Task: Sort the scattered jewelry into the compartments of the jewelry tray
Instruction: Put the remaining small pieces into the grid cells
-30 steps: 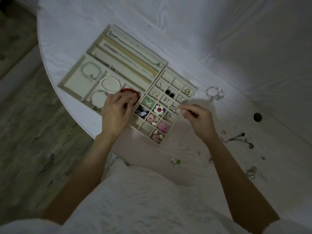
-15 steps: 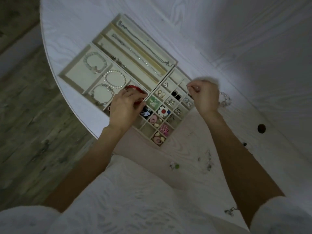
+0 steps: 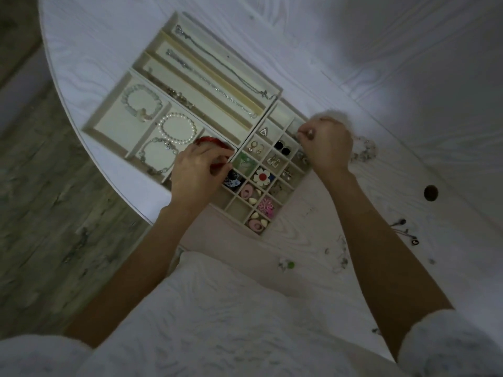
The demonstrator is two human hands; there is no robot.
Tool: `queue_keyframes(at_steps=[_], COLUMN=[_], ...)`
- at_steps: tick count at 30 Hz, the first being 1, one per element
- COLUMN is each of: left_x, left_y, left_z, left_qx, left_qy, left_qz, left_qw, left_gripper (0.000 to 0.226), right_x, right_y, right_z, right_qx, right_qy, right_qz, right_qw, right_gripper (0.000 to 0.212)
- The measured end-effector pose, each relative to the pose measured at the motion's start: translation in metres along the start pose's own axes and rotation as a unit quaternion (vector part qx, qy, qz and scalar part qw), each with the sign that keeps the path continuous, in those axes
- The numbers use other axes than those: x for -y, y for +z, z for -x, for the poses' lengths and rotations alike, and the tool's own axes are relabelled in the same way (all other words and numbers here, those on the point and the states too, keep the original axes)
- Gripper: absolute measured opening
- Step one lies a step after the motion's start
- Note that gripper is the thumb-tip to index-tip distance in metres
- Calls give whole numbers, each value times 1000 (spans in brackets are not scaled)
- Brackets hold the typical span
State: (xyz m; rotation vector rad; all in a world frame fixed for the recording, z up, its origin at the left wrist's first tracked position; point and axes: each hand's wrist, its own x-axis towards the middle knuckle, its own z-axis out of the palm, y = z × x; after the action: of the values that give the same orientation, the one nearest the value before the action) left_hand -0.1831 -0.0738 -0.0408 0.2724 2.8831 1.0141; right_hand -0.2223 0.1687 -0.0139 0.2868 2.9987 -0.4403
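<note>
Cream-coloured jewelry tray (image 3: pixel 114 115) lies at an angle on the white wood-grain table (image 3: pixel 353 63), close to its curved edge. Three long compartments at the far side each hold a chain; the silver necklace (image 3: pixel 217 63) runs the length of the outermost one. Square compartments at the left hold a pale bead bracelet (image 3: pixel 140 102), a pearl bracelet (image 3: pixel 178 128) and a silver charm bracelet (image 3: pixel 158 156). A red bracelet (image 3: pixel 209 141) lies in the adjoining compartment, partly covered by the left hand.

Left hand (image 3: pixel 197 172): fingers curled, tips on the red bracelet, thumb and forefinger closed against it at the divider.

Right hand (image 3: pixel 325 148): fingers curled into a pinch over the far corner of the small-cell grid. A small item appears to sit between the fingertips; its type cannot be determined.

Small-cell grid contents: black stud earrings (image 3: pixel 282 148), silver hoop earrings (image 3: pixel 257 147), a white flower piece with red centre (image 3: pixel 262 176), a pink flower piece (image 3: pixel 266 205), a green item (image 3: pixel 245 161) and pink oval pieces (image 3: pixel 257 224).

Unsorted items on the table, outside the tray: a clear bead bracelet (image 3: pixel 364 151) just beyond the right hand, a dark chain with pendant (image 3: pixel 405 232) to the right, and a small green-and-white piece (image 3: pixel 287 264) near the person's white garment (image 3: pixel 217 322). A round hole (image 3: pixel 431 192) is visible in the table surface.
</note>
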Motion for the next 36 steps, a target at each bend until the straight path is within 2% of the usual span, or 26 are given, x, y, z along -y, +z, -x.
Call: queue_keyframes(at_steps=[3, 10, 15, 21, 31, 36], left_x=[0, 2, 2, 1, 3, 4], left_y=[0, 1, 1, -1, 1, 1], left_z=[0, -1, -2, -2, -1, -1], left_qx=[2, 9, 11, 14, 13, 10], left_qy=[0, 1, 1, 7, 13, 21], left_qz=[0, -1, -1, -5, 8, 14], left_qw=[1000, 1000, 1000, 1000, 1000, 1000], left_gripper=[22, 22, 22, 23, 22, 22], right_x=[2, 6, 6, 8, 6, 4], right_y=[4, 7, 6, 6, 6, 3], right_z=[-3, -1, -1, 0, -8, -8], right_qx=[14, -10, 6, -8, 28, 18], right_qy=[13, 40, 60, 34, -23, -20], right_qz=[11, 62, 53, 25, 153, 90], right_qw=[1000, 997, 997, 999, 988, 996], right_gripper=[15, 19, 21, 17, 24, 20])
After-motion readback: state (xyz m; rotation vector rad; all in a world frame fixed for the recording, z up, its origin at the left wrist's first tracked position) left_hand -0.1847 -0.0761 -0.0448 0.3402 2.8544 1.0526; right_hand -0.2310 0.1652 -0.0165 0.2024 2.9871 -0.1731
